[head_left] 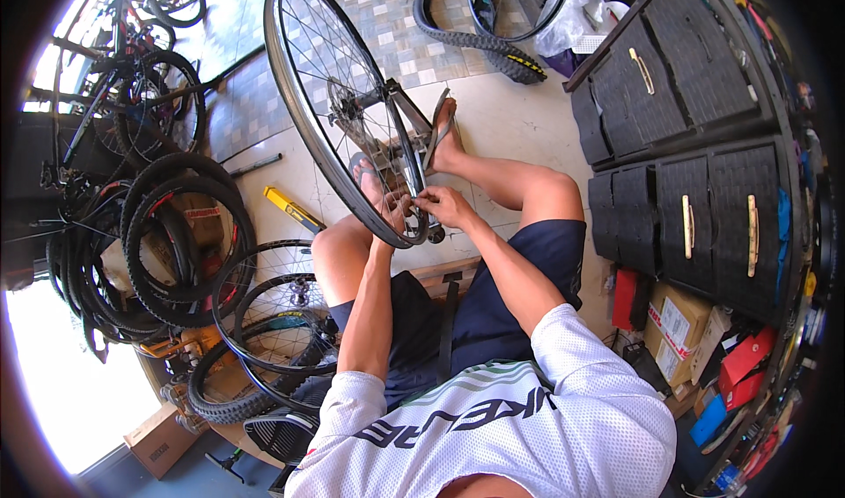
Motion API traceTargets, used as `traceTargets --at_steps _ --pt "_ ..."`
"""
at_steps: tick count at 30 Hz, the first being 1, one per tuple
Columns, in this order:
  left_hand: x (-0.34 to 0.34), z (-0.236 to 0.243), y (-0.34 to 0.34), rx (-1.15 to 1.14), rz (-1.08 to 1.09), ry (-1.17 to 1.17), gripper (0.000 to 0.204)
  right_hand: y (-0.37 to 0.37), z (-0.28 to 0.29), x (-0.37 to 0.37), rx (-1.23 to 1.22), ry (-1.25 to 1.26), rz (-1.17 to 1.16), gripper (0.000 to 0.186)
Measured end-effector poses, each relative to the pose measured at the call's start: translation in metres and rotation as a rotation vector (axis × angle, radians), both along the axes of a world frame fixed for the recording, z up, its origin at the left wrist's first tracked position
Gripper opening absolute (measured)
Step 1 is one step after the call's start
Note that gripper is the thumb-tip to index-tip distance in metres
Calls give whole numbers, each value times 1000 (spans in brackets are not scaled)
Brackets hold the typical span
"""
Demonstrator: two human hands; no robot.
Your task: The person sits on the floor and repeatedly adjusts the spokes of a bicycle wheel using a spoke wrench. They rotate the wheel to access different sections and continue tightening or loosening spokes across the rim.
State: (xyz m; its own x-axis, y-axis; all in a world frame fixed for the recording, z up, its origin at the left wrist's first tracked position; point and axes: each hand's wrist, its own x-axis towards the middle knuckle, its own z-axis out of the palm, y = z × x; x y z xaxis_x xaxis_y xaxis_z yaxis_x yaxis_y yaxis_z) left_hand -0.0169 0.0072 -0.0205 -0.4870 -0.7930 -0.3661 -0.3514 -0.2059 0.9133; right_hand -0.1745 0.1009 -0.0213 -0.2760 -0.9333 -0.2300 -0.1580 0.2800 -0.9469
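Note:
A spoked bicycle wheel [298, 81] without a tyre stands upright in a metal stand [407, 108] between my legs. My left hand [396, 211] has its fingers curled at the lower rim, partly behind the spokes. My right hand [444, 206] pinches at the near lower rim from the right, close to my left fingertips. Whether either holds a small part or tool there is too small to tell. A yellow and black tool [290, 208] lies on the floor left of the stand.
Tyres and wheels [180, 225] are piled on the left beside several bicycles [154, 102]. A loose tyre [480, 53] lies beyond the stand. A black drawer cabinet [669, 93] lines the right, with cardboard boxes [669, 331] below. My sandalled feet flank the stand.

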Motion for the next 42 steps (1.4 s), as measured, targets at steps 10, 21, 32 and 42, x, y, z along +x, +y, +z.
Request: traceTargets --at_steps 10,21,32,42 --pt "13 -30 -10 -246 41 88 31 4 35 19 10 230 39 43" --pt "5 23 6 140 107 140 31 5 23 16 23 -263 -21 26" --pt "3 11 3 -1 142 16 28 13 40 8 -80 55 7 42" --pt "1 7 0 -249 -109 -240 40 9 42 10 -49 2 18 50"
